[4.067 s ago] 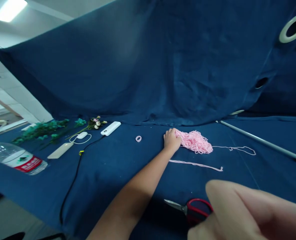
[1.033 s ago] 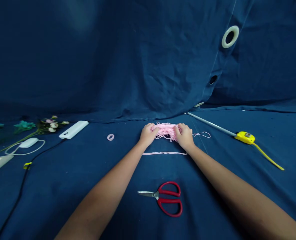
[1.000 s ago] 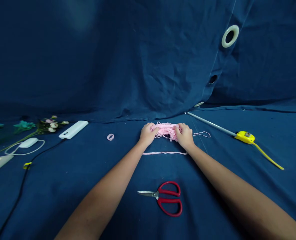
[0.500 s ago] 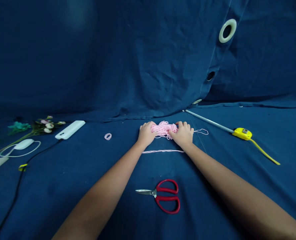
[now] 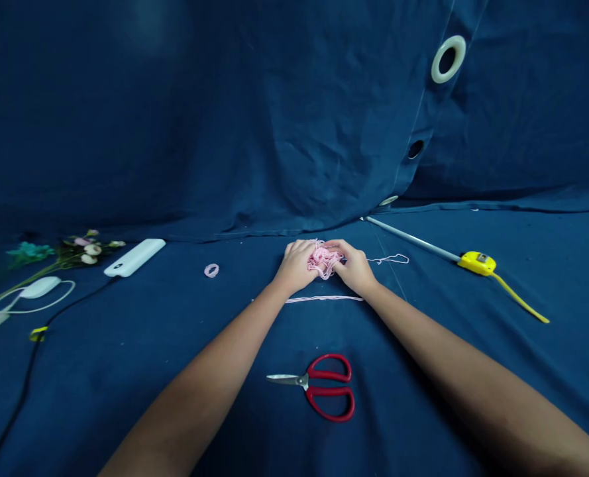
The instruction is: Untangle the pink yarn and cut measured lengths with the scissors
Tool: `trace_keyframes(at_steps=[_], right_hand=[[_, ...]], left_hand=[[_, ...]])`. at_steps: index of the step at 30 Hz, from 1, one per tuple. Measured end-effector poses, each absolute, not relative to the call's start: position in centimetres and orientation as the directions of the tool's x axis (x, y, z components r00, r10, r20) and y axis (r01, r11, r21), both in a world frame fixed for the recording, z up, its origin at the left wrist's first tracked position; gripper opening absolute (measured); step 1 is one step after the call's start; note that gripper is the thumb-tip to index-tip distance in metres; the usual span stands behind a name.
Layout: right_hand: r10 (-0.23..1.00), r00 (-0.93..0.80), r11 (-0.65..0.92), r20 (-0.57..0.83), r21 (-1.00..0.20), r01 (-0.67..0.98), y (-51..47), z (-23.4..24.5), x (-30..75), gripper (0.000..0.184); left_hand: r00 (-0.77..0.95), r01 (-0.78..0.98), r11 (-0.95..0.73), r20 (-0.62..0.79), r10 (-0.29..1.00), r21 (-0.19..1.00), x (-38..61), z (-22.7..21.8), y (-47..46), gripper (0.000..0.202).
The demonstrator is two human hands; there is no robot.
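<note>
A loose bundle of pink yarn (image 5: 325,259) is squeezed between my two hands on the blue cloth. My left hand (image 5: 297,266) is wrapped over its left side. From the right, my right hand (image 5: 352,266) grips it with bent fingers and thumb. Some fingertips are hidden behind the yarn. A thin loop of yarn (image 5: 396,258) trails out to the right. Nearer to me, straight pink strands (image 5: 324,298) lie across the cloth between my wrists. Red-handled scissors (image 5: 314,386) lie below them, blades pointing left.
A small pink yarn ring (image 5: 211,270) lies left of my hands. Farther left are a white power bank-like block (image 5: 135,258), a black cable (image 5: 30,371) and artificial flowers (image 5: 89,250). At right lies a yellow tape measure (image 5: 477,263) beside a grey rod (image 5: 413,238). A blue curtain (image 5: 274,119) hangs behind.
My right hand has moved left toward my left hand, and the yarn between them is pressed into a narrower, rounder clump. The whole view has shifted slightly.
</note>
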State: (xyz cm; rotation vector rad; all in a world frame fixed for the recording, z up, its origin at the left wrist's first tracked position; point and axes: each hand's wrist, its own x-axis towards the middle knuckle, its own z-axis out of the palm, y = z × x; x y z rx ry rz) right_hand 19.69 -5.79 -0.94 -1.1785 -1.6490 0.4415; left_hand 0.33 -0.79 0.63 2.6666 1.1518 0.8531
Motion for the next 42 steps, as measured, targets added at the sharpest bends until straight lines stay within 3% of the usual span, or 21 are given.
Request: trace_keyframes(at_steps=[4,11,17,22,25,31,36,38,42], right_hand=[[0.813,-0.015,0.474,0.582,-0.647,0.597,-5.6,-1.1,19.5,0.031],[0.876,-0.05,0.318,0.481,-0.496,0.808,-4.7,-1.4,19.9,0.016],[0.835,0.218,0.225,0.506,-0.675,0.703,-4.7,-1.7,20.6,0.021],[0.823,0.335,0.232,0.46,-0.809,0.54,-4.5,-2.0,20.8,0.029],[0.845,0.305,0.233,0.439,-0.815,0.53,-4.5,-1.8,20.7,0.029],[0.878,0.131,0.331,0.461,-0.78,0.531,-5.1,-1.2,20.4,0.031],[0.819,0.019,0.434,0.573,-0.641,0.634,-5.2,-1.1,19.9,0.034],[0.829,0.016,0.39,0.559,-0.597,0.701,-5.1,-1.2,19.9,0.038],[0.868,0.062,0.294,0.493,-0.609,0.736,-4.7,-1.6,20.3,0.02]], left_hand=[[0.493,0.681,-0.646,0.436,0.753,0.345,0.0,0.2,0.2,0.009],[0.439,0.668,-0.611,0.438,0.785,0.424,-0.3,0.0,0.7,0.024],[0.241,0.731,-0.496,0.503,0.83,0.469,-0.7,0.2,0.3,0.026],[0.053,0.705,-0.355,0.454,0.89,0.614,-1.1,0.0,0.8,0.031],[0.125,0.658,-0.41,0.446,0.886,0.631,-1.0,0.1,0.6,0.042],[0.535,0.587,-0.695,0.445,0.718,0.416,0.0,0.3,-0.3,0.054],[0.493,0.665,-0.641,0.42,0.762,0.383,0.0,0.0,0.4,0.035],[0.473,0.669,-0.622,0.414,0.778,0.406,-0.2,0.0,0.6,0.033],[0.418,0.661,-0.596,0.437,0.797,0.456,-0.4,0.1,0.7,0.033]])
